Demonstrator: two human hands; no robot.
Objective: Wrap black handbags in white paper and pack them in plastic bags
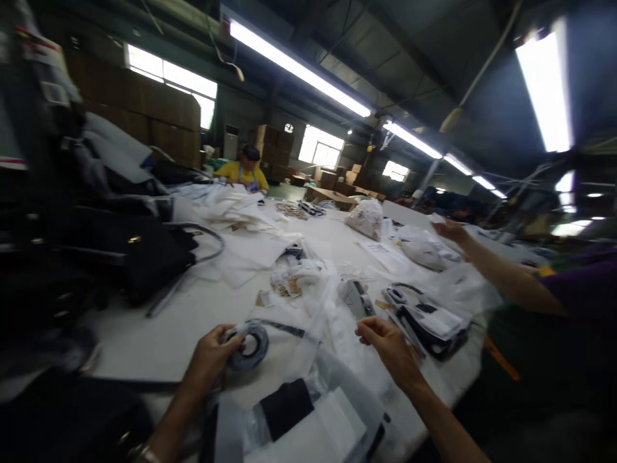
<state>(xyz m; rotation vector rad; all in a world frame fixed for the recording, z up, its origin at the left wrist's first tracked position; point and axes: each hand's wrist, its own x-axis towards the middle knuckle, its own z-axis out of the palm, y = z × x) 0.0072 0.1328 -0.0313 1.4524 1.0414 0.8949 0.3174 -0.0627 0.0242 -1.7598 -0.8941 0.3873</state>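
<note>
My left hand [216, 350] is closed around the edge of a dark grey ring-shaped roll [255, 347], which could be a coiled strap or tape; blur hides its exact kind. To the right, my right hand [385, 344] has thumb and fingers pinched together above the table. What lies between those fingertips, if anything, is too small to make out. Below and between both hands lies a clear plastic bag [337, 366]. A folded black piece [286, 408] and a white sheet [318, 434] rest in front of me. A dark strip [279, 328] lies just beyond the roll.
Black bags [139, 251] crowd the left side. A black-and-white bag [429, 318] lies to the right, near the table edge. White sheets [231, 209] are heaped farther back. A co-worker's arm [501, 267] reaches in from the right; another person [245, 170] sits at the far end.
</note>
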